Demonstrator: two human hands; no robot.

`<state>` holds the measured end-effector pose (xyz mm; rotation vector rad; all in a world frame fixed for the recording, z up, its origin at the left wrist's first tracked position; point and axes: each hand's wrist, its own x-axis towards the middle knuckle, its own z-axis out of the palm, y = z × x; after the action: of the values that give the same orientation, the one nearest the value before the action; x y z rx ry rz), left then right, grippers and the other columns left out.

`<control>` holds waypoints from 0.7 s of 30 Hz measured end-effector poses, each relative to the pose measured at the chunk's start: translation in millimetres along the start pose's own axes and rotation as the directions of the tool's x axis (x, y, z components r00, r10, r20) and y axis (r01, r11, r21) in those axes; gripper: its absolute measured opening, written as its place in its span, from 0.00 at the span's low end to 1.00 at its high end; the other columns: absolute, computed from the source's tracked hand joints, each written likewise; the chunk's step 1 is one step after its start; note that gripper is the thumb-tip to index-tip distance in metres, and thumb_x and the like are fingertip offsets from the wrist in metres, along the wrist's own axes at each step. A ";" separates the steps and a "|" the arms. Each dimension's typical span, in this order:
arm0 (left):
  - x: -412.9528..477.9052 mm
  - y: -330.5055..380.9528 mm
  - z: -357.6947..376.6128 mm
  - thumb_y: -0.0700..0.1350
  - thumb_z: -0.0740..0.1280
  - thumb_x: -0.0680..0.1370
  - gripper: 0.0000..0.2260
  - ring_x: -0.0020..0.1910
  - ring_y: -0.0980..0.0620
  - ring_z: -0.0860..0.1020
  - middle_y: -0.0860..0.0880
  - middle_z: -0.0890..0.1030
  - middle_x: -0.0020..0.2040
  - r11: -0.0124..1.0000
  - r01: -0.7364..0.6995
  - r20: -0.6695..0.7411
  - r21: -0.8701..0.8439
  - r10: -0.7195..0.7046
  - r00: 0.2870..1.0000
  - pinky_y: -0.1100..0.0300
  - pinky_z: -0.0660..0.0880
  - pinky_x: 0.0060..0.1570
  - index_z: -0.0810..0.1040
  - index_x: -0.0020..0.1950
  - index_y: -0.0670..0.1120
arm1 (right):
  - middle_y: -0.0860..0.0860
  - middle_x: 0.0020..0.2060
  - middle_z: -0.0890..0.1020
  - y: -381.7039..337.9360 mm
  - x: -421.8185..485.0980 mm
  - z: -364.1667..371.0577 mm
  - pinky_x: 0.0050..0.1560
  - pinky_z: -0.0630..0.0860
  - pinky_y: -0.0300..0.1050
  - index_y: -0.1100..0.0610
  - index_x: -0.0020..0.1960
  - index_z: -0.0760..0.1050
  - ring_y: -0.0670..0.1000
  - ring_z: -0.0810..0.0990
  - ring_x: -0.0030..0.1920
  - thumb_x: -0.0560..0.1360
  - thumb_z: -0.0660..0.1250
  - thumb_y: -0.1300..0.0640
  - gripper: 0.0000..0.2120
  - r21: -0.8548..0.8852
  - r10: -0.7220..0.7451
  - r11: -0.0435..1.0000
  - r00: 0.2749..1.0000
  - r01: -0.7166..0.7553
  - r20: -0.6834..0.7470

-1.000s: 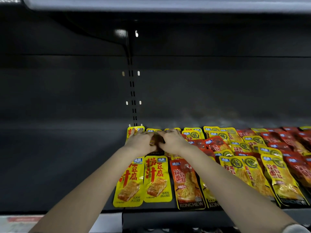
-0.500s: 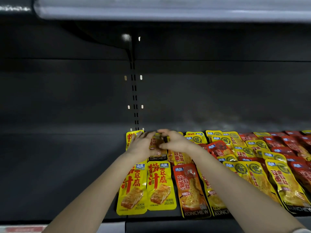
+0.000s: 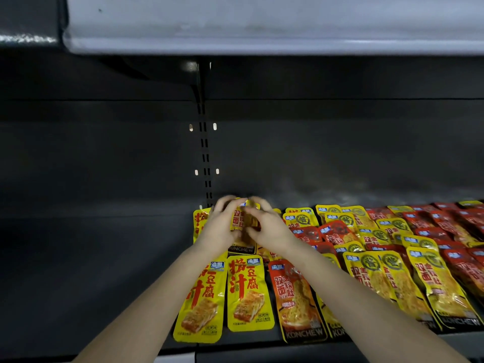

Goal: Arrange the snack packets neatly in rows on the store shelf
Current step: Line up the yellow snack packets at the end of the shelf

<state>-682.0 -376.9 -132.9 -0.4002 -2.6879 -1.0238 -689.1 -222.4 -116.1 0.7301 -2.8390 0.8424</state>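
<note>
Gripping one yellow snack packet (image 3: 242, 218) between my curled left hand (image 3: 221, 229) and right hand (image 3: 269, 229), its length running front-to-back at the shelf (image 3: 104, 258) rear row.

KONCHEW on orange packet (image 3: 296, 297); 捞汁豆腐 on yellow packet (image 3: 248, 292)

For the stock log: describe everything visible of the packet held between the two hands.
The yellow snack packet is a glossy plastic pouch with red characters, a blue logo at its top and a black KONCHEW band at its bottom. It lies lengthwise near the back of the shelf, gripped at both sides by the left hand and right hand.
</note>
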 end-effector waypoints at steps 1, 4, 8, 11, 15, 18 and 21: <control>1.1 1.8 -0.3 0.34 0.72 0.70 0.33 0.68 0.50 0.66 0.52 0.62 0.69 1.000 0.006 -0.013 -0.020 -0.007 1.000 0.58 0.67 0.67 0.65 0.71 0.53 | 0.51 0.73 0.58 -0.3 -1.2 -0.1 0.64 0.59 0.31 0.58 0.69 0.68 0.52 0.65 0.70 0.74 0.64 0.62 0.23 0.006 -0.019 1.000 0.999 0.019 -0.031; 4.3 11.1 -5.3 0.31 0.69 0.70 0.32 0.65 0.46 0.71 0.49 0.64 0.68 0.995 0.024 -0.103 -0.094 -0.033 0.994 0.55 0.71 0.64 0.68 0.69 0.52 | 0.54 0.73 0.60 -4.4 -3.8 -4.8 0.66 0.53 0.26 0.59 0.68 0.70 0.53 0.64 0.71 0.74 0.64 0.64 0.22 0.003 -0.080 0.997 0.989 0.081 -0.124; 10.3 27.0 -17.5 0.30 0.66 0.70 0.32 0.62 0.45 0.74 0.49 0.68 0.66 0.985 -0.040 -0.227 -0.165 0.002 0.974 0.46 0.74 0.60 0.68 0.69 0.54 | 0.56 0.71 0.63 -17.1 -4.2 -23.0 0.64 0.52 0.24 0.59 0.67 0.71 0.55 0.66 0.70 0.75 0.63 0.65 0.20 -0.003 -0.165 0.986 0.959 0.169 -0.229; 19.2 45.7 -32.3 0.32 0.68 0.69 0.33 0.60 0.47 0.76 0.47 0.72 0.66 0.984 -0.088 -0.290 -0.157 0.039 0.956 0.50 0.75 0.59 0.66 0.71 0.52 | 0.57 0.71 0.64 -24.5 -3.4 -42.9 0.68 0.52 0.25 0.60 0.64 0.73 0.55 0.64 0.71 0.73 0.64 0.67 0.20 -0.026 -0.268 0.961 0.909 0.274 -0.320; 31.3 79.4 -35.7 0.34 0.70 0.69 0.33 0.54 0.52 0.78 0.51 0.75 0.64 0.977 -0.112 -0.293 -0.183 0.055 0.955 0.60 0.76 0.54 0.65 0.70 0.55 | 0.60 0.71 0.64 -18.5 -10.7 -72.1 0.67 0.59 0.29 0.62 0.62 0.75 0.56 0.65 0.70 0.71 0.65 0.69 0.19 -0.055 -0.311 0.947 0.858 0.317 -0.408; 37.3 105.1 -14.9 0.35 0.71 0.70 0.34 0.53 0.52 0.78 0.50 0.75 0.63 0.972 -0.108 -0.208 -0.209 0.063 0.976 0.61 0.75 0.53 0.63 0.72 0.52 | 0.61 0.71 0.63 3.0 -28.4 -89.5 0.65 0.54 0.22 0.61 0.65 0.73 0.58 0.66 0.70 0.71 0.65 0.69 0.22 -0.058 -0.240 0.970 0.880 0.237 -0.409; 42.1 128.8 18.1 0.35 0.70 0.72 0.34 0.54 0.52 0.79 0.49 0.79 0.57 0.968 -0.087 -0.067 -0.234 0.074 0.995 0.57 0.76 0.55 0.61 0.74 0.50 | 0.60 0.70 0.63 32.9 -57.1 -104.3 0.61 0.54 0.18 0.58 0.68 0.70 0.58 0.68 0.68 0.72 0.65 0.68 0.25 -0.028 -0.121 0.993 0.924 0.119 -0.362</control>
<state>-680.5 -265.1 -54.2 -0.5105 -2.4836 -1.3150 -659.1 -118.5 -56.7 0.6594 -2.4427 0.8499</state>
